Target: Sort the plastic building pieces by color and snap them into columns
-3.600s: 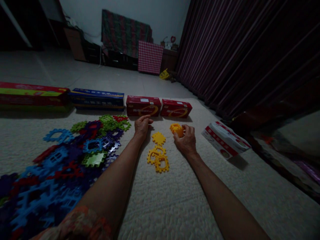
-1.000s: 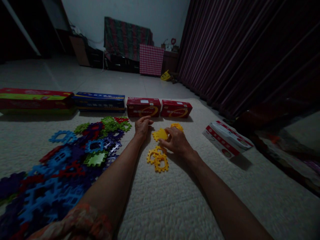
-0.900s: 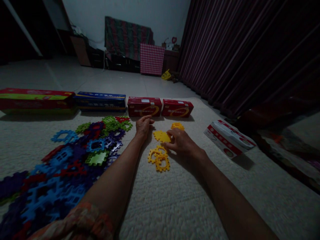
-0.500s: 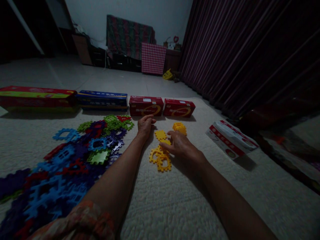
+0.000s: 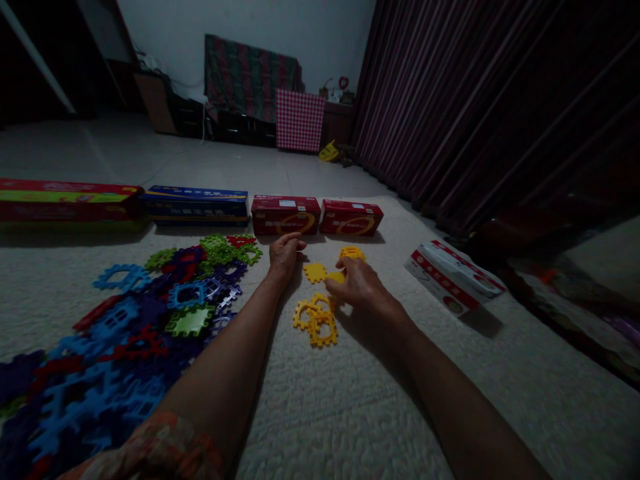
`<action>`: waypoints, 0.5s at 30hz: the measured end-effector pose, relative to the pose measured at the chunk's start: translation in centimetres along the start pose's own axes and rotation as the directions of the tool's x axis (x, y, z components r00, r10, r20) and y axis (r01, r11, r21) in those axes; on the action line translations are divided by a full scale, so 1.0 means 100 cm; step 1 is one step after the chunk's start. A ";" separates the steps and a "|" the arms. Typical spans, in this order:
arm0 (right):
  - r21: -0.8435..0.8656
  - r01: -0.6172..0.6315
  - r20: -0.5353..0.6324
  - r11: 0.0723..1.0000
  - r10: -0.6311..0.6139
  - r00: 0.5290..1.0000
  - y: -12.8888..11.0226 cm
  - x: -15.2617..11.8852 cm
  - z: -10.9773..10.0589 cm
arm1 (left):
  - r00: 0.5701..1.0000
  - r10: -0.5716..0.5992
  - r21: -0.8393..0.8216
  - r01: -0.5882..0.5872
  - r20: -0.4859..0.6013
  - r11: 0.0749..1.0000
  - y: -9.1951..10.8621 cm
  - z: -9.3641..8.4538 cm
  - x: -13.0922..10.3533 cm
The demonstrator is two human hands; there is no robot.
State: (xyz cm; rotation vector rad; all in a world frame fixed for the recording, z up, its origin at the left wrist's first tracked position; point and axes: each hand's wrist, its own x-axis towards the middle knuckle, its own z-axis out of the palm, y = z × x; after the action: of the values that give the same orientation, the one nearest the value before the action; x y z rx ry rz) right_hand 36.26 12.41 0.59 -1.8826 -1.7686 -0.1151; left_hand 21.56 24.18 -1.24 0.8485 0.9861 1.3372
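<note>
Yellow piece [image 5: 336, 276] pinched in right hand [image 5: 359, 283], flat tile [image 5: 315, 272] just left, between both hands; yellow frames [image 5: 324, 335] nearer wearer, yellow stack [image 5: 353, 253] just beyond. Left hand [image 5: 285, 255] half-curled, grip unclear.

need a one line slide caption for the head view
Right hand holding a yellow plastic piece, left hand near two red boxes, with a multicoloured heap of notched pieces to the left.

Dim room in a home, pleated purple curtain [image 5: 425, 100], red gingham cloth [image 5: 300, 120] draped over low cabinet [image 5: 245, 127], tiled floor [image 5: 240, 167].
</note>
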 end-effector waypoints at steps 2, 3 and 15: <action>-0.027 -0.082 -0.049 0.996 0.080 0.996 0.012 0.007 -0.009 | 1.000 -0.004 0.008 0.004 -0.003 1.000 0.000 0.000 0.000; -0.035 -0.120 -0.084 0.992 0.117 0.990 0.017 0.010 -0.013 | 1.000 -0.006 0.012 0.006 -0.004 1.000 0.001 0.000 0.000; -0.034 -0.099 -0.276 0.995 0.086 0.957 0.038 -0.004 0.008 | 1.000 -0.011 0.022 0.011 -0.009 1.000 0.004 0.001 -0.004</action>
State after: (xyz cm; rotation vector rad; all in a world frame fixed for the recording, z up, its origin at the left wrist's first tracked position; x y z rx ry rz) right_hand 39.51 12.43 -1.50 -1.8766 -1.5007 -0.3684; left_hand 21.54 23.86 -0.78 0.8534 1.0133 1.3239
